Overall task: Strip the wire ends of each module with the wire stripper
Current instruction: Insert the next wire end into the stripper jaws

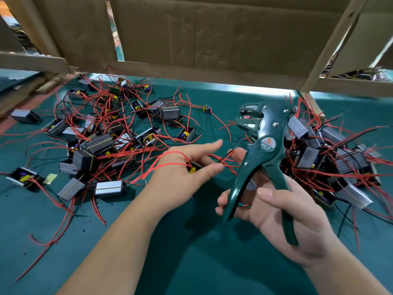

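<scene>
The wire stripper (264, 145) is gripped by its two handles in the right hand (282, 220). The handles are spread, the jaws stand apart, and the head points up and to the left. One module (194, 167) is pinched between the thumb and fingers of the left hand (182, 169), with its wire ends (225, 158) directed towards the tool. The ends lie near the tool's pivot and below the jaws. No wire is seen seated in the jaws, so the step in hand is judged to be feeding.

A single lead should be separated, held straight and laid square across the jaws before the handles are squeezed. The module should be held firmly so that the pull is not taken by its solder joints. A red lead is looped over the back of the left hand and should be freed first, as it is likely to snag.

Cardboard flaps (212, 39) overhang the far side of the green mat (191, 252). A tangled pile of modules (102, 143) lies to the left and a second pile (331, 156) lies to the right, just behind the tool. Which pile is finished cannot be told. Red leads from the right pile trail close to the stripper head and should be kept out of the jaws. A small yellow tag (50, 178) lies at the left pile's edge.
</scene>
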{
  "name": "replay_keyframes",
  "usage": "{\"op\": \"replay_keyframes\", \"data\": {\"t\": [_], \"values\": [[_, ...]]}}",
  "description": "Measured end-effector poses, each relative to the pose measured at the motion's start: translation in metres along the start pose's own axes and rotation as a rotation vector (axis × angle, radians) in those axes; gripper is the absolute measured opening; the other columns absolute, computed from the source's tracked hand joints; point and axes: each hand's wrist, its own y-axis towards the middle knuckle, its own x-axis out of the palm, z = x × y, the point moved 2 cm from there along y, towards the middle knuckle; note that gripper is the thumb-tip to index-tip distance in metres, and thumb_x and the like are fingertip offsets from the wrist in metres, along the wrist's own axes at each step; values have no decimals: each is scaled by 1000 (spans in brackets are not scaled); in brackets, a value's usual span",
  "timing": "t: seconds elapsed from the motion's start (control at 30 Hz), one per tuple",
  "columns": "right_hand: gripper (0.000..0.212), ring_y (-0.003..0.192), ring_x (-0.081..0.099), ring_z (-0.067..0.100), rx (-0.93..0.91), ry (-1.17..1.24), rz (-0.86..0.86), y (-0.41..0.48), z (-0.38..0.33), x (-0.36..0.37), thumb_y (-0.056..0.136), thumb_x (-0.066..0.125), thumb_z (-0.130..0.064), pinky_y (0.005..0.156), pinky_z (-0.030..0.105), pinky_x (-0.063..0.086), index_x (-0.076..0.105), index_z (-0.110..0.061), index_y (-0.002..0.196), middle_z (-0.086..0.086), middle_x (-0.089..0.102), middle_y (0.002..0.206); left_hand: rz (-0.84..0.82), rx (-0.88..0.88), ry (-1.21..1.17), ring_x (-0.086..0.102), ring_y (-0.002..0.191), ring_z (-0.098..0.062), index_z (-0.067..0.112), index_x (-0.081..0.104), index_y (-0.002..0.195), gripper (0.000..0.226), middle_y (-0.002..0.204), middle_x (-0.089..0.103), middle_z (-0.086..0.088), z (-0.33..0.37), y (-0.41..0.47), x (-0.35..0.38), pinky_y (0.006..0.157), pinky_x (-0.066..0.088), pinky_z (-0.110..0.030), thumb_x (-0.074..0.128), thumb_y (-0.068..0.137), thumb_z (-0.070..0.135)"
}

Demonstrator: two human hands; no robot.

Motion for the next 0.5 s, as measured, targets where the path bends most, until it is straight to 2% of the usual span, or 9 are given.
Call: {"op": "replay_keyframes", "data": {"t": [0.07, 0.13, 0.2, 0.27, 0.4, 0.5], "values": [[63, 82, 62, 45, 6, -7, 14, 0, 1, -1, 65, 63, -8, 75, 58, 50, 55, -1, 127, 27, 60, 100, 13, -28, 38, 62, 70, -2, 38, 71, 85, 23, 75, 71, 14, -3, 0, -1, 73, 48, -19, 77, 79, 17], [65, 81, 62, 45, 3, -15, 12, 0, 1, 1, 64, 64, -8, 75, 57, 50, 55, -4, 129, 25, 60, 106, 9, -5, 117, 61, 68, 1, 41, 67, 71, 19, 71, 68, 20, -3, 0, -2, 71, 47, -19, 77, 76, 25], [64, 81, 62, 44, 5, -39, 5, -1, 2, 3, 65, 64, -8, 75, 57, 50, 55, -4, 129, 27, 59, 108, -7, 11, 146, 60, 66, 3, 41, 67, 69, 16, 69, 67, 23, -1, -2, -1, 68, 47, -18, 76, 75, 28], [60, 81, 62, 44, 2, -71, 14, -2, 3, 3, 66, 65, -8, 74, 58, 51, 56, -1, 124, 30, 59, 103, -9, -5, 109, 59, 62, 2, 37, 69, 71, 18, 67, 67, 21, 0, -2, 0, 65, 47, -19, 78, 77, 22], [62, 81, 62, 45, -7, -75, 48, -2, 3, 1, 64, 66, -8, 74, 58, 51, 58, -3, 125, 28, 61, 97, 69, -69, -141, 61, 60, -9, 22, 71, 71, 17, 63, 67, 3, 4, -1, -5, 48, 49, -22, 71, 83, 10], [62, 83, 62, 46, -2, -111, 46, -2, 4, 2, 65, 67, -9, 77, 57, 51, 57, -5, 126, 30, 62, 97, 27, -68, -168, 60, 59, -10, 20, 69, 70, 18, 62, 65, 0, 6, -2, -6, 45, 47, -22, 69, 84, 9]]}}
